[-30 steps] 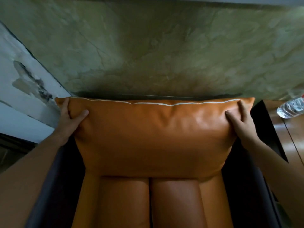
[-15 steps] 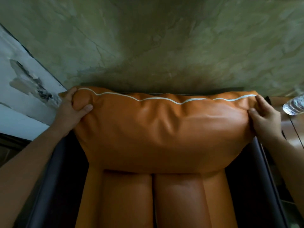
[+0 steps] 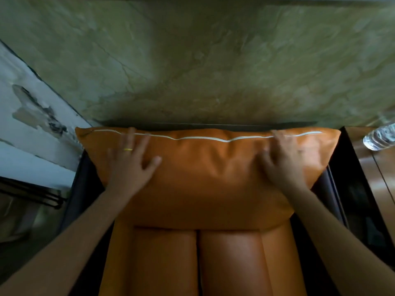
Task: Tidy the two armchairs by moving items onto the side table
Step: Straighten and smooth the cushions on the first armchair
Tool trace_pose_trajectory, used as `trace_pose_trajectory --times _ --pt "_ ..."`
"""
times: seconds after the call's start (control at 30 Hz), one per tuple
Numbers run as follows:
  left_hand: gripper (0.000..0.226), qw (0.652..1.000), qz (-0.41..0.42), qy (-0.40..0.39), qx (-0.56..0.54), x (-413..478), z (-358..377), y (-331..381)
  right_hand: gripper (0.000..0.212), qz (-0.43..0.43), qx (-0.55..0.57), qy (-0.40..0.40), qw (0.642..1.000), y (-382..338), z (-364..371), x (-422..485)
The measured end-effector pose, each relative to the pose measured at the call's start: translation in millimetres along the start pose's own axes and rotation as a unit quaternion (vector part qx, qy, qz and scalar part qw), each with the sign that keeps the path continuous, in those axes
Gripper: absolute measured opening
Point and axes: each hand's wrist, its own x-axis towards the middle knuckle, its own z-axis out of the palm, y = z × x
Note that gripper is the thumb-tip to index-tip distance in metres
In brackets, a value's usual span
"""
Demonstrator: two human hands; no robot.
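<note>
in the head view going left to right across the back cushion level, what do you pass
peeling white wall → left hand flat on the orange cushion → right hand also flat on it → dark armrest → wooden side table → water bottle

Dim greenish light, motion-blurred right hand [image 3: 284, 163], glossy sheen on seat cushion [image 3: 230, 259], wide-angle bending at edges

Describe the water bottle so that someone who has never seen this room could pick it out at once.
Start at the orange armchair against the green marbled wall. To its right stands a brown wooden side table, and the water bottle lies on its far end at the picture's right edge. It is the only clear, glinting plastic thing there.
</note>
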Motion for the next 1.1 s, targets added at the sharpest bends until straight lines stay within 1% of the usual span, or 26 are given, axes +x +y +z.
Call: trace_pose_trajectory --times 0.03,0.07,0.1,0.13,0.23,0.33,0.5,0.6,0.73,0.8,0.87,0.9,1.0,1.1 --pt "0.072 0.998 0.034 -0.042 0.023 1 11 22 0.062 -0.059 -0.016 -0.046 0.997 -17 13 -5" --pt "0.073 0.995 0.057 -0.074 0.043 2 21 41 0.059 -0.102 -0.038 -0.075 0.991 -31 27 -9" --pt "0.075 0.992 0.071 -0.092 0.055 3 31 55 0.056 -0.127 -0.059 -0.086 0.986 -41 40 -13" --pt "0.077 0.991 0.075 -0.098 0.061 4 39 65 0.056 -0.133 -0.072 -0.085 0.985 -46 49 -15" --pt "0.08 0.991 0.067 -0.093 0.065 10 55 73 0.062 -0.119 -0.09 -0.086 0.985 -40 62 -9" --pt "0.081 0.992 0.06 -0.089 0.071 22 67 69 0.066 -0.124 -0.103 -0.09 0.983 -29 74 4" --pt "0.083 0.99 0.061 -0.077 0.102 43 96 66 0.067 -0.11 -0.075 -0.104 0.986 -17 113 23" --pt "0.084 0.988 0.051 -0.102 0.1 50 99 65 0.069 -0.102 -0.072 -0.134 0.983 -16 120 32" --pt "0.083 0.982 0.048 -0.159 0.092 52 81 67 0.076 -0.092 -0.089 -0.175 0.976 -30 98 33" --pt "0.078 0.984 0.058 -0.152 0.071 59 72 74 0.079 -0.107 -0.095 -0.17 0.975 -43 90 34" --pt "0.07 0.991 0.065 -0.119 0.017 71 65 82 0.078 -0.137 -0.082 -0.171 0.972 -60 92 37" --pt "0.066 0.991 0.066 -0.116 0.004 75 65 84 0.076 -0.151 -0.079 -0.178 0.969 -68 95 39" --pt "0.064 0.979 0.073 -0.176 0.068 70 74 72 0.073 -0.172 -0.094 -0.203 0.96 -76 110 36" --pt "0.07 0.977 0.078 -0.182 0.078 61 87 60 0.075 -0.184 -0.1 -0.213 0.954 -53 120 32"
